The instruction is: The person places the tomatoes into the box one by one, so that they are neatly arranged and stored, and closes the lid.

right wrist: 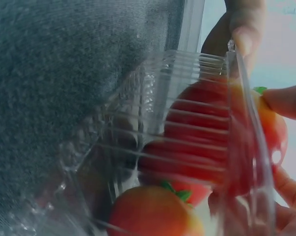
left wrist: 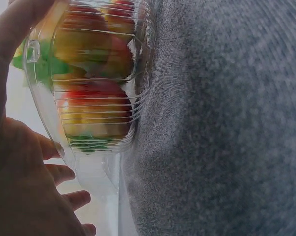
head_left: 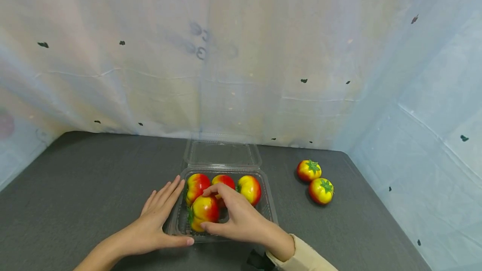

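A clear plastic clamshell box (head_left: 270,210) sits on the dark table with its lid (head_left: 222,154) laid back. Three red-and-yellow tomatoes line its rear: a left tomato (head_left: 197,185), a partly covered middle tomato (head_left: 223,180) and a right tomato (head_left: 250,189). In the front left corner is another tomato (head_left: 205,210), its green leaves turned left. My right hand (head_left: 241,218) holds this one between thumb and fingers. Along the box's left side lies my left hand (head_left: 156,223), fingers straight, thumb at the front rim. The left wrist view shows its fingertips (left wrist: 79,199) beside the box wall.
Two more tomatoes rest on the table to the right of the box, a rear tomato (head_left: 308,170) and a nearer tomato (head_left: 321,191), leaves up. Pale plastic sheeting (head_left: 241,74) hangs behind the table and along both sides.
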{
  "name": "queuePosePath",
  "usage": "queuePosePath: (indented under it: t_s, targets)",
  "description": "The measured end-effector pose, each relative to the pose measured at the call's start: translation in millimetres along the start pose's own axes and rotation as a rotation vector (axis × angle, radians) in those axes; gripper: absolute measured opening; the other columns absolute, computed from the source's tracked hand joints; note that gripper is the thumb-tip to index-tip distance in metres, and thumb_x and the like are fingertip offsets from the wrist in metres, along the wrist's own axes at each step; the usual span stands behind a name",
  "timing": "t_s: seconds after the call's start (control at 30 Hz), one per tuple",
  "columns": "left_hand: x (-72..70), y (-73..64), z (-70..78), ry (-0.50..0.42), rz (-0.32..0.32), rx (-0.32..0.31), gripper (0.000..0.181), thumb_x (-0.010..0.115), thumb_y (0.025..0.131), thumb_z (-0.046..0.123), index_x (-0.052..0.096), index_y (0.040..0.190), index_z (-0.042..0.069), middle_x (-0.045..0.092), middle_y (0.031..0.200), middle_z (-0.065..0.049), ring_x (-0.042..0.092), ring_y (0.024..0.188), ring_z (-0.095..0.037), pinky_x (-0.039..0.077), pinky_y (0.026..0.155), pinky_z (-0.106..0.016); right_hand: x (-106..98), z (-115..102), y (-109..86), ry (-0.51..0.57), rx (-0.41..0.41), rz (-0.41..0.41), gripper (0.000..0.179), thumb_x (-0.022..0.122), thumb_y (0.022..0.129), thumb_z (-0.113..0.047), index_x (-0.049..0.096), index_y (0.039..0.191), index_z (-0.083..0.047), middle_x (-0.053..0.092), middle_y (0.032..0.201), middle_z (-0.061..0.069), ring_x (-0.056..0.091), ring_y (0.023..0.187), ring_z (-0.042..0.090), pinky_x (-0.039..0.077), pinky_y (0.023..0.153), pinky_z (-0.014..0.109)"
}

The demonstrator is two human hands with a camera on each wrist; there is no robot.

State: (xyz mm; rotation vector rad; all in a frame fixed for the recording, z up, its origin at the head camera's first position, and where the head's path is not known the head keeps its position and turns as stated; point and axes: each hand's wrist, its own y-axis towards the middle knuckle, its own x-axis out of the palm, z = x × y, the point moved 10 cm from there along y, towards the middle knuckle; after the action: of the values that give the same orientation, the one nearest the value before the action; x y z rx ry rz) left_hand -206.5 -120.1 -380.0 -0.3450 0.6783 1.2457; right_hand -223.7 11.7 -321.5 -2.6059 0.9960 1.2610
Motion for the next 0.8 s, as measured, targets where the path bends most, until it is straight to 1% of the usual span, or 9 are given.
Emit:
queuePosePath:
  t_s: [0.2,0.4,0.47,0.67,0.8]
  targets:
    - [0.8,0.4,0.2,0.01,0.0,0.004,0.116,0.081,0.07,0.05,0.011,0.156,0.017,0.001,0.162,-0.013,0.001,0.142,-0.05,-0.005,0.102,-0.074,4,-3,0.3,-0.049,-0.044,-0.002,0.049,0.075,0.083,-0.025,0.051,0.125,-0.017,0.057,0.12,-0.006,0.054,0.1,0.004,0.049,0.089,0.02]
    - [1.2,0.9,0.8,0.017,0.004,0.015,0.116,0.081,0.07,0.049,0.01,0.156,0.017,0.001,0.162,-0.012,0.002,0.142,-0.05,-0.004,0.102,-0.074,5,-2,0.7,-0.072,-0.035,0.02,0.047,0.076,0.082,-0.03,0.056,0.124,-0.021,0.054,0.116,-0.005,0.051,0.1,0.006,0.05,0.088,0.023]
    - [1.2,1.1,0.6,0.012,0.003,0.015,0.115,0.081,0.07,0.049,0.01,0.156,0.018,0.001,0.162,-0.012,0.001,0.142,-0.05,-0.005,0.102,-0.074,8,-1,1.0,-0.09,-0.027,0.023,0.047,0.077,0.082,-0.031,0.058,0.123,-0.021,0.053,0.115,-0.005,0.051,0.1,0.006,0.049,0.088,0.022]
    - [1.5,1.3,-0.1,0.003,0.0,0.016,0.115,0.08,0.071,0.049,0.01,0.156,0.019,0.0,0.162,-0.01,0.001,0.142,-0.05,-0.007,0.102,-0.074,14,-2,1.2,-0.209,-0.059,0.058,0.048,0.077,0.081,-0.036,0.062,0.124,-0.02,0.054,0.116,-0.004,0.054,0.102,0.006,0.048,0.089,0.018]
    - [0.5,1.2,-0.5,0.01,0.006,0.016,0.115,0.08,0.071,0.05,0.008,0.156,0.02,0.0,0.162,-0.01,0.001,0.142,-0.05,-0.006,0.102,-0.074,15,-3,3.2,-0.198,-0.071,0.083,0.051,0.077,0.08,-0.037,0.063,0.125,-0.02,0.055,0.116,-0.003,0.053,0.102,0.006,0.047,0.087,0.015]
